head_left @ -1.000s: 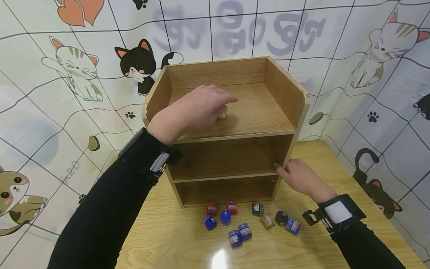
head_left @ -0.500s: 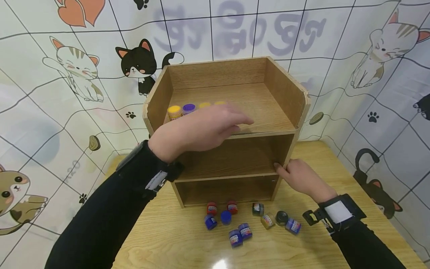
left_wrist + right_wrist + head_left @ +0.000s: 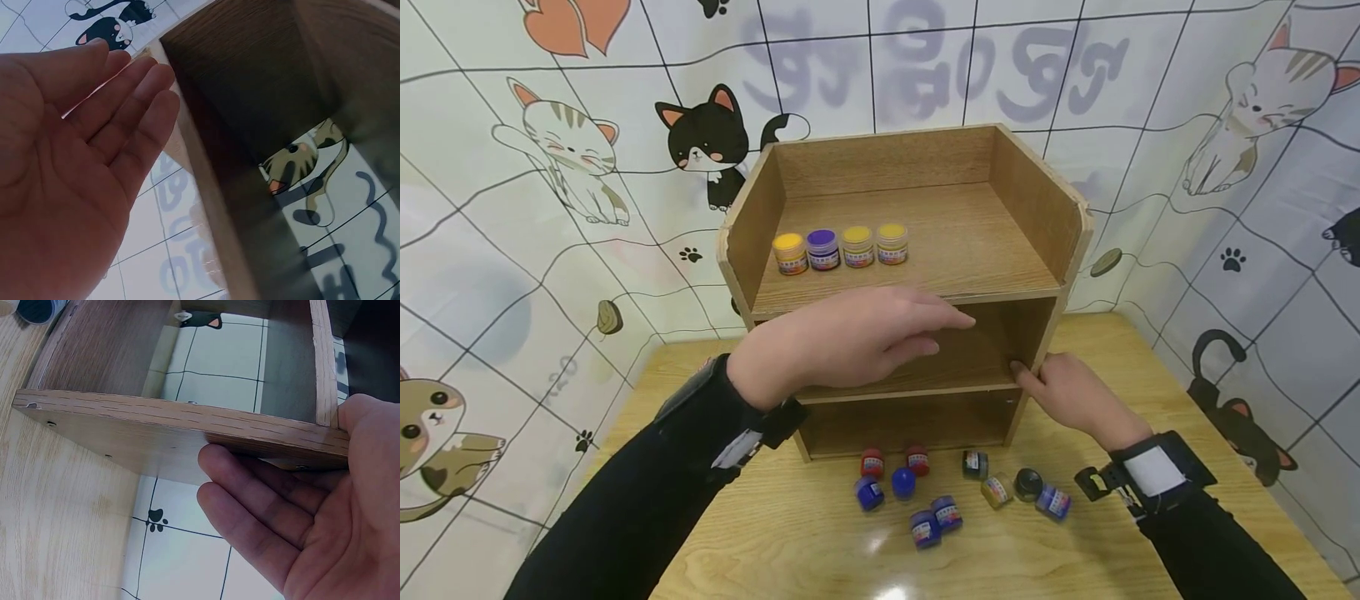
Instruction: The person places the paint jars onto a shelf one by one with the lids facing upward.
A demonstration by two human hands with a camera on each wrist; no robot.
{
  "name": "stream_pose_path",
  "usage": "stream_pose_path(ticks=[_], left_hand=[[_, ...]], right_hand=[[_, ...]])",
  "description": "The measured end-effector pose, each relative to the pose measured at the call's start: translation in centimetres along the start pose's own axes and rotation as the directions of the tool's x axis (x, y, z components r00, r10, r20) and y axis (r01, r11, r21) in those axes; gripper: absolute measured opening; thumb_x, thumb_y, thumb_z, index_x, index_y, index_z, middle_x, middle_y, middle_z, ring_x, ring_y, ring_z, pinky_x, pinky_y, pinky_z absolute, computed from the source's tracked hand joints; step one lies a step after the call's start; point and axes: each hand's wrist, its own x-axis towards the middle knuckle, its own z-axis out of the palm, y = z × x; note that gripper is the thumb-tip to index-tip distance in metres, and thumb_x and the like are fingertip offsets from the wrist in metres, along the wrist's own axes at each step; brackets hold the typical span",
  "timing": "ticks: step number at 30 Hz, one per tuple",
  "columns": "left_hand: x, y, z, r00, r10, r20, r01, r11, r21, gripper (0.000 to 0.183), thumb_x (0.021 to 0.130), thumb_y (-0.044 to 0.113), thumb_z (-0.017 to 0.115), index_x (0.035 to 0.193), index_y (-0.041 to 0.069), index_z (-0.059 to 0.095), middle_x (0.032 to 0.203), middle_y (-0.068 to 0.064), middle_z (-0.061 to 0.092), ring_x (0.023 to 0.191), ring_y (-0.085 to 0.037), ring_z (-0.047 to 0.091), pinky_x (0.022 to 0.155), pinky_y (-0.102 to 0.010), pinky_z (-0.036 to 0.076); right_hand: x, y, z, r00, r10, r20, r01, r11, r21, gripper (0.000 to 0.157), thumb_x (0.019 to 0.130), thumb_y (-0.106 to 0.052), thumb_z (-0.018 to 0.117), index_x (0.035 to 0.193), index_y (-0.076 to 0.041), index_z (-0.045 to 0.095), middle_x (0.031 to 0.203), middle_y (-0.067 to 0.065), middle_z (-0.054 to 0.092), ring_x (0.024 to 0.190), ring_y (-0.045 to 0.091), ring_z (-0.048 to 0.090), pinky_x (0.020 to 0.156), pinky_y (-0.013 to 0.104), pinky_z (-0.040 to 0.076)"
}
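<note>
A small wooden shelf unit [image 3: 925, 298] stands on the table. In the head view my left hand [image 3: 857, 337] hovers before its upper part, holding nothing. The left wrist view shows that palm and its relaxed fingers [image 3: 147, 128]. My right hand [image 3: 1075, 396] grips the unit's right side panel, thumb inside. The right wrist view shows its fingers [image 3: 250, 500] along the panel's outer face. On the top shelf several small paint jars form a row: an orange-yellow jar [image 3: 791, 254], a purple jar [image 3: 823, 250] and two yellow jars, one [image 3: 892, 244] at the right end.
On the table [image 3: 775, 533] before the unit lie several more paint jars: red [image 3: 872, 463], blue [image 3: 869, 493], dark [image 3: 975, 465], yellowish [image 3: 997, 491] and black-lidded [image 3: 1028, 484]. A cat-printed cloth [image 3: 625, 275] hangs behind and at the sides.
My left hand has let go of the rightmost yellow jar and moved down and forward off the top shelf, uncovering the row. My right hand stays on the side panel.
</note>
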Motion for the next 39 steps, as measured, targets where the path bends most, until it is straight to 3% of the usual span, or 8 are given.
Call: stream_pose_path(ticks=[7, 12, 23, 28, 33, 39], left_hand=[[-1.8, -0.2, 2.1, 1.000, -0.015, 0.024, 0.016, 0.999, -0.041, 0.035, 0.100, 0.017, 0.048, 0.135, 0.018, 0.053, 0.136, 0.004, 0.055, 0.127, -0.007, 0.044, 0.106, -0.029, 0.038], [-2.7, -0.6, 3.8, 0.999, -0.017, 0.042, 0.020, 0.998, -0.066, 0.035, 0.100, 0.016, 0.049, 0.134, 0.019, 0.054, 0.133, 0.005, 0.056, 0.125, -0.005, 0.046, 0.104, -0.029, 0.041], [-4.6, -1.7, 7.4, 0.989, -0.080, 0.126, 0.098, 0.984, -0.147, 0.035, 0.100, 0.018, 0.049, 0.135, 0.018, 0.053, 0.134, 0.003, 0.056, 0.125, -0.010, 0.048, 0.104, -0.035, 0.042], [-5.6, -2.5, 9.6, 0.982, -0.108, 0.153, 0.136, 0.973, -0.188, 0.035, 0.100, 0.016, 0.049, 0.135, 0.018, 0.054, 0.133, 0.003, 0.057, 0.123, -0.010, 0.049, 0.103, -0.036, 0.043], [-6.5, -3.5, 12.0, 0.976, -0.141, 0.168, 0.179, 0.955, -0.237, 0.034, 0.099, 0.014, 0.050, 0.132, 0.017, 0.056, 0.128, 0.003, 0.060, 0.116, -0.009, 0.054, 0.100, -0.035, 0.046], [-7.3, -4.9, 15.3, 0.966, -0.171, 0.192, 0.219, 0.938, -0.270, 0.033, 0.100, 0.012, 0.049, 0.131, 0.016, 0.056, 0.128, 0.003, 0.060, 0.119, -0.009, 0.052, 0.100, -0.035, 0.046]], right_hand=[[0.1, 0.0, 0.0, 1.000, 0.003, -0.004, -0.003, 1.000, -0.013, 0.048, 0.103, -0.036, 0.036, 0.106, 0.002, 0.066, 0.058, -0.002, 0.048, 0.048, 0.011, 0.037, 0.046, 0.029, 0.031], [0.1, 0.0, 0.1, 1.000, 0.008, -0.005, -0.008, 1.000, -0.015, 0.049, 0.103, -0.037, 0.036, 0.105, 0.002, 0.066, 0.059, -0.003, 0.048, 0.048, 0.011, 0.037, 0.046, 0.029, 0.030], [-0.1, 0.0, 0.1, 1.000, 0.016, -0.004, -0.016, 1.000, -0.022, 0.050, 0.103, -0.037, 0.035, 0.084, -0.003, 0.067, 0.053, -0.006, 0.036, 0.046, 0.010, 0.032, 0.046, 0.028, 0.029], [-0.2, 0.0, 0.1, 1.000, 0.024, 0.005, -0.024, 0.999, -0.024, 0.054, 0.103, -0.037, 0.035, 0.063, -0.009, 0.057, 0.050, -0.007, 0.032, 0.045, 0.009, 0.029, 0.045, 0.027, 0.028], [-0.3, 0.0, 0.1, 1.000, 0.030, 0.001, -0.030, 0.999, -0.028, 0.054, 0.103, -0.038, 0.034, 0.059, -0.012, 0.053, 0.051, -0.007, 0.032, 0.045, 0.009, 0.029, 0.046, 0.027, 0.028], [-0.2, 0.0, 0.1, 0.999, 0.037, 0.009, -0.037, 0.999, -0.020, 0.053, 0.103, -0.039, 0.034, 0.061, -0.013, 0.054, 0.051, -0.007, 0.033, 0.045, 0.010, 0.030, 0.045, 0.027, 0.027]])
